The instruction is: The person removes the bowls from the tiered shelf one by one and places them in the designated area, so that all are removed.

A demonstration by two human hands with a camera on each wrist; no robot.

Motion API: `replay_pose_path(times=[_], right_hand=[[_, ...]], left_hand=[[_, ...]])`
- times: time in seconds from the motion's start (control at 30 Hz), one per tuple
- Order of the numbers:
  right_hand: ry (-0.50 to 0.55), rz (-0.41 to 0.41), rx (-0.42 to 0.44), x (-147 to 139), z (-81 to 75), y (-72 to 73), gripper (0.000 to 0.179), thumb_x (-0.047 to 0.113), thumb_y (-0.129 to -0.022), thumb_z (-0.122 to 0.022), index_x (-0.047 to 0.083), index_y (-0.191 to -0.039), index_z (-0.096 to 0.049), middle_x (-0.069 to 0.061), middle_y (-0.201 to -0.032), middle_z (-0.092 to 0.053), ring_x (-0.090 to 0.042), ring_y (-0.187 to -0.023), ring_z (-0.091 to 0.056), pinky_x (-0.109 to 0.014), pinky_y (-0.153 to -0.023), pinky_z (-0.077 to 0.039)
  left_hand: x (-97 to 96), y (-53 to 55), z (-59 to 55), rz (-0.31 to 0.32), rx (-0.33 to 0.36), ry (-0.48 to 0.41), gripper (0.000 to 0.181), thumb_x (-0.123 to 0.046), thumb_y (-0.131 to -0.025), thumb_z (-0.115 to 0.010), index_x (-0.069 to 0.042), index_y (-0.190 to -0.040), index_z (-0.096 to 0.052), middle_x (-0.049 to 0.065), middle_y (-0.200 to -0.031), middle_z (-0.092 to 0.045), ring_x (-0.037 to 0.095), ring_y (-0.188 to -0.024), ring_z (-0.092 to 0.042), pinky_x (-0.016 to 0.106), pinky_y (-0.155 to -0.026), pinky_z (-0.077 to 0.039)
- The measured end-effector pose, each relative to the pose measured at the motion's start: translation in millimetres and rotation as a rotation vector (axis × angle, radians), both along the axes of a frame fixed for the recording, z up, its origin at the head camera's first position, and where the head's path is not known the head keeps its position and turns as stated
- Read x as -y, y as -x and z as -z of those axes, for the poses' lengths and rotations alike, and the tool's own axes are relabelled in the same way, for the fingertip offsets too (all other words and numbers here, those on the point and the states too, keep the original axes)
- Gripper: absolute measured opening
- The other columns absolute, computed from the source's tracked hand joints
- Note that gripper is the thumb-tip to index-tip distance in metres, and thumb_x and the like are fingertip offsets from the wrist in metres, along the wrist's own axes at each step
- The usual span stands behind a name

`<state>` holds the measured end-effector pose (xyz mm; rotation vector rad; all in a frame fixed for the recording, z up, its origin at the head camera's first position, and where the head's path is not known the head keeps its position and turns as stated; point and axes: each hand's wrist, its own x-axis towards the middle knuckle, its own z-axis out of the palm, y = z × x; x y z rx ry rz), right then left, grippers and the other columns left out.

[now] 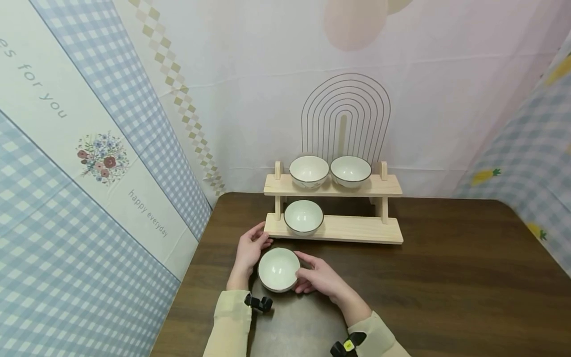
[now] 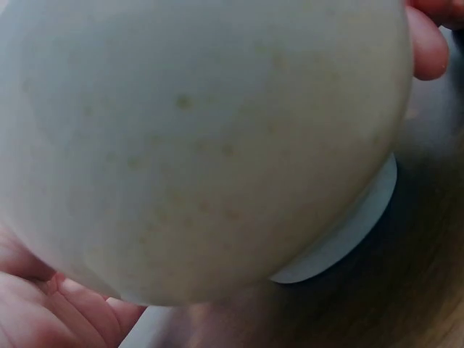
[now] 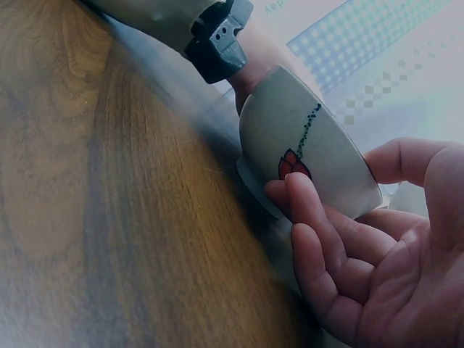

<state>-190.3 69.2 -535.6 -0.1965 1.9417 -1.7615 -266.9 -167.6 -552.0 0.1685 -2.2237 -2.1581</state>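
A white bowl point(image 1: 277, 270) with a dark rim is held in my right hand point(image 1: 318, 277), low at the front of the wooden rack point(image 1: 357, 229). In the right wrist view, the thumb is at the bowl's rim and the fingers lie against its outside, beside a red flower. The bowl's speckled underside point(image 2: 203, 145) fills most of the left wrist view. My left hand point(image 1: 249, 250) holds the left end of the rack's lower shelf; part of its grip is hidden. Another bowl point(image 1: 304, 218) sits at the left of that shelf.
Two more white bowls, a left one point(image 1: 309, 172) and a right one point(image 1: 351, 172), stand side by side on the upper shelf. The rack is on a dark wooden table point(image 1: 450, 277), close to the patterned cloth point(image 1: 250, 99) behind.
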Motion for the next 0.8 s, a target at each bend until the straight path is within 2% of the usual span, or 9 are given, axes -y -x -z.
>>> replay_pose_path(times=[0.13,0.37,0.8], right_hand=[[0.004,-0.005,0.009,-0.9,2.8,1.4,0.073,0.018,-0.098,-0.064,0.005,-0.165,-0.038,-0.016,-0.088,-0.079,-0.023,-0.074,-0.077,-0.032,-0.065,-0.061],[0.006,-0.032,0.006,-2.8,4.2,4.3,0.072,0.021,-0.101,-0.065,0.006,-0.166,-0.037,-0.016,-0.091,-0.079,-0.025,-0.079,-0.077,-0.033,-0.069,-0.061],[0.022,-0.046,0.01,-5.0,7.7,6.1,0.072,0.024,-0.103,-0.065,0.007,-0.167,-0.035,-0.016,-0.094,-0.079,-0.025,-0.081,-0.077,-0.035,-0.071,-0.062]], left_hand=[[0.0,0.5,1.7,0.002,0.004,0.003,0.042,0.003,-0.108,-0.059,0.01,-0.149,-0.055,0.029,-0.114,-0.065,0.033,-0.094,-0.074,0.044,-0.089,-0.064],[-0.1,-0.3,3.0,-0.009,0.003,-0.02,0.042,-0.001,-0.107,-0.063,0.003,-0.149,-0.059,0.024,-0.114,-0.067,0.027,-0.093,-0.074,0.04,-0.088,-0.064],[-1.1,2.7,8.7,-0.02,-0.01,-0.004,0.041,-0.001,-0.108,-0.062,0.003,-0.148,-0.06,0.025,-0.113,-0.067,0.023,-0.089,-0.074,0.033,-0.083,-0.064]])
